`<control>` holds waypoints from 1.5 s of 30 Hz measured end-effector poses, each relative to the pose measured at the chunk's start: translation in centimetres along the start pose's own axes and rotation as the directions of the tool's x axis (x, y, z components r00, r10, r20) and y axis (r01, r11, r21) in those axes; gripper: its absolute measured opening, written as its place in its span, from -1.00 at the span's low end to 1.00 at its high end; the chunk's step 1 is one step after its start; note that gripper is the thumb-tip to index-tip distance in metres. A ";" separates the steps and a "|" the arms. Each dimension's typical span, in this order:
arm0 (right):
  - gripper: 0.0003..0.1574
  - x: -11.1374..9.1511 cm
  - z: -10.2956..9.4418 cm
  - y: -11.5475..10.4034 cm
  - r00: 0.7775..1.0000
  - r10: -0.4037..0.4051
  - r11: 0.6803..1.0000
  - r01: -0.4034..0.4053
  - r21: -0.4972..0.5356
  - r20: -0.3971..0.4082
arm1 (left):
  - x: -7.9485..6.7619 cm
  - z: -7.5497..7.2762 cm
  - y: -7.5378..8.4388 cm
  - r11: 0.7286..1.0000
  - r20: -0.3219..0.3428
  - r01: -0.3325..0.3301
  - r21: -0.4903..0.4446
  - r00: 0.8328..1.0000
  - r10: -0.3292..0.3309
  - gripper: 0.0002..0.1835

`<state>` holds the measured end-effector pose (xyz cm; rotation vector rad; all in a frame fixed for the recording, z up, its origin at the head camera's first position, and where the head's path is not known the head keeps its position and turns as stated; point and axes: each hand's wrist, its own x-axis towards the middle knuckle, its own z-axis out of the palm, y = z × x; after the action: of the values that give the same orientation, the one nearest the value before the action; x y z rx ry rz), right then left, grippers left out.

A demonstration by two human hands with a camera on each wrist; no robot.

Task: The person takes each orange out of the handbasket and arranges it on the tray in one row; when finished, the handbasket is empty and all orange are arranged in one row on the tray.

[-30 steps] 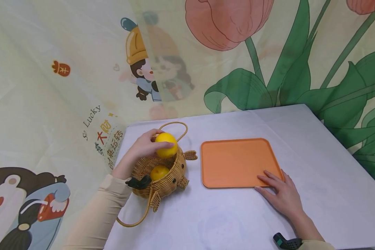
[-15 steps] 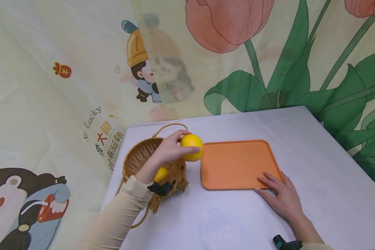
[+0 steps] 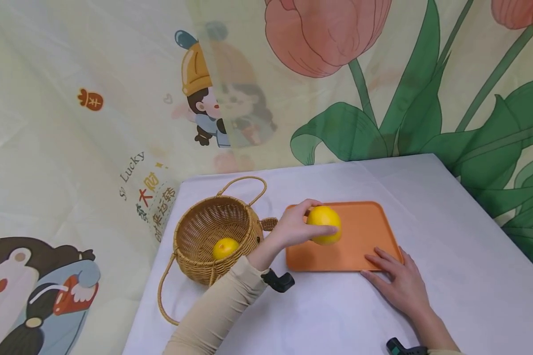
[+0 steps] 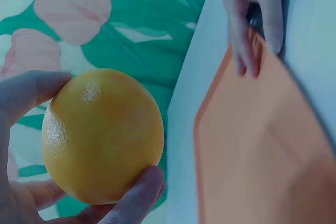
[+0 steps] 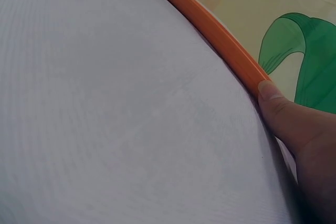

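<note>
My left hand (image 3: 295, 227) holds a round, yellow-orange orange (image 3: 324, 225) between thumb and fingers, over the left part of an orange rectangular tray (image 3: 360, 224). Up close in the left wrist view, the shiny orange (image 4: 102, 135) fills the space between the thumb and fingertips. At the tray's near right corner rests my right hand (image 3: 401, 283), some fingers over the rim and the thumb along the front edge. That thumb (image 5: 286, 114) touches the tray's outer side (image 5: 220, 40) in the right wrist view. A second orange (image 3: 225, 248) lies inside a wicker basket (image 3: 195, 264) on the left.
The basket's looped handles (image 3: 162, 296) spread onto the white-covered table (image 3: 320, 310), one at the back and one toward the front. A printed curtain (image 3: 248, 74) with tulips and cartoon figures hangs behind the table. Black devices (image 3: 277, 280) are strapped at both wrists.
My left hand has carried the orange out from above the basket, rightward and slightly nearer, to over the tray. My right hand stays at the tray's corner.
</note>
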<state>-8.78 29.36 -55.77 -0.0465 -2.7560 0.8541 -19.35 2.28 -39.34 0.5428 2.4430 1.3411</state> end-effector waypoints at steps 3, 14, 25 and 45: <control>-0.31 -0.1 0.0 0.1 1.000 0.005 1.000 -0.005 -0.005 0.010 | 0.9 2.1 -0.3 1.000 -0.008 0.002 0.001 1.000 -0.002 -0.32; -0.29 0.0 -0.1 -0.2 0.999 0.043 0.999 -0.043 0.004 0.029 | 3.9 6.8 -2.1 0.997 -0.024 0.072 -0.018 0.997 -0.073 -0.24; -0.28 0.0 0.3 -0.2 0.999 0.028 1.000 -0.028 -0.010 0.015 | 6.4 8.8 -3.0 0.993 -0.072 0.117 0.004 0.991 -0.116 -0.13; -0.30 0.1 0.3 0.0 1.000 0.015 1.000 -0.015 -0.017 0.003 | 11.1 11.6 -2.7 0.977 -0.270 0.187 0.102 0.951 -0.153 -0.15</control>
<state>-8.98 29.17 -55.97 -0.0686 -2.7688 0.8354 -24.65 14.64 -48.59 0.1845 2.7281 1.2615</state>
